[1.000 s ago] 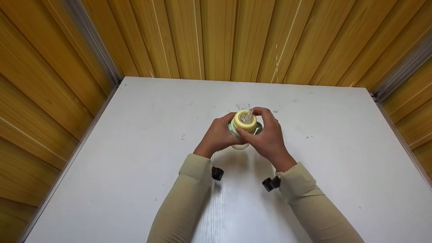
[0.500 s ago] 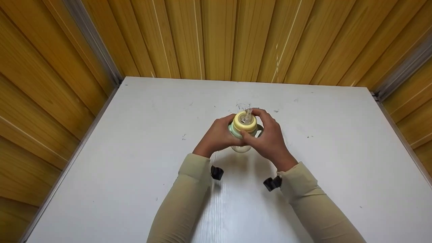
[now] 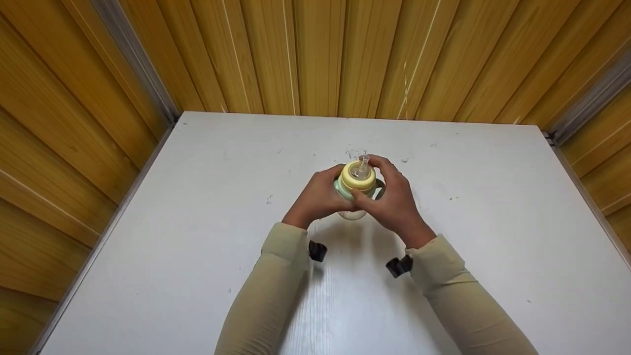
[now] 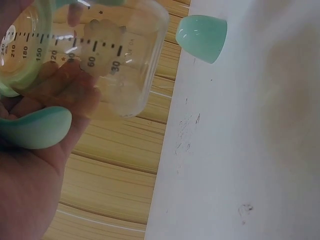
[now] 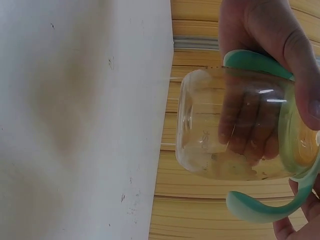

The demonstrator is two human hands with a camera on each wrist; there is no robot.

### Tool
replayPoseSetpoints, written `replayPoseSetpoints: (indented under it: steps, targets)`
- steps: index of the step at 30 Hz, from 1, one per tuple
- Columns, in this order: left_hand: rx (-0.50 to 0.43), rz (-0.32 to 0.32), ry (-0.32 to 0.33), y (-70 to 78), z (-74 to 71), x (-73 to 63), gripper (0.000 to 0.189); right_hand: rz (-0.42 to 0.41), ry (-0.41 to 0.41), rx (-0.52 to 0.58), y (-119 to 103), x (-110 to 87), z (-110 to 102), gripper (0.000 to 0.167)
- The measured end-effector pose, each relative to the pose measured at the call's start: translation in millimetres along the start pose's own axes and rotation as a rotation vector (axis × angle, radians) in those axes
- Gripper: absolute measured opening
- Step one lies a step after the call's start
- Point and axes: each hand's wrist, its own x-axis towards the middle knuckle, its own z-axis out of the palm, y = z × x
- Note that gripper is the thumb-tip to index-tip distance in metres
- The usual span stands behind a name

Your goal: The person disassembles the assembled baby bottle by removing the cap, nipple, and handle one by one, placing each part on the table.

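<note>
A clear baby bottle [image 5: 210, 125] with measuring marks is held up over the white table by both hands. Its yellow collar [image 3: 351, 183] carries a transparent teat [image 3: 364, 163] that points upward. My left hand [image 3: 320, 197] grips the bottle's body, fingers curled behind it, beside one of its green handles [image 4: 40, 129]. With thumb and fingers my right hand [image 3: 393, 201] grasps the collar from the other side. Through the clear wall, in the right wrist view, the left fingers [image 5: 247, 122] show. The bottle looks to have no liquid in it.
A green dome-shaped cap [image 4: 202, 39] stands on the white table [image 3: 207, 197] in the left wrist view; the hands and bottle hide it in the head view. Wood-patterned panels [image 3: 318, 59] rise behind the table and at both sides.
The right thumb has shifted slightly rightward along the yellow collar. The bottle dipped a little, then came back up, and both hands keep their hold.
</note>
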Motion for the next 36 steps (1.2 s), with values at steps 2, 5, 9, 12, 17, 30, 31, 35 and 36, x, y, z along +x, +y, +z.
replayPoseSetpoints:
  steps: [2,5,9,12,17,30,31,35,36]
  targets:
    - [0.007,0.005,0.010,-0.4,0.3,0.5,0.071,0.000,0.015,-0.009,-0.2,-0.2,0.9,0.064]
    - [0.020,0.009,0.024,-1.1,0.9,1.1,0.073,-0.001,0.055,-0.023,-0.5,0.2,2.7,0.065]
    - [0.038,0.016,0.042,-1.3,1.7,1.5,0.074,-0.010,0.103,-0.040,-0.1,1.6,5.1,0.064]
    - [0.063,0.017,0.054,-1.0,2.3,2.0,0.074,-0.010,0.113,-0.041,0.2,2.2,6.1,0.065]
    - [0.082,0.007,0.062,-1.1,3.7,2.8,0.074,0.002,0.106,-0.040,-0.4,2.5,6.3,0.064]
    - [0.064,0.002,0.043,-2.3,3.2,1.1,0.073,0.031,0.061,-0.043,-1.2,2.0,4.6,0.062]
    - [0.056,0.001,0.039,-2.1,3.1,0.9,0.073,0.031,0.057,-0.041,-1.2,1.9,4.4,0.061]
    - [0.036,-0.007,0.024,-2.5,3.0,0.5,0.073,0.024,0.040,-0.024,-0.9,1.8,3.9,0.059]
    - [0.032,-0.007,0.020,-2.7,2.9,0.6,0.073,0.022,0.034,-0.017,-0.7,1.7,3.8,0.059]
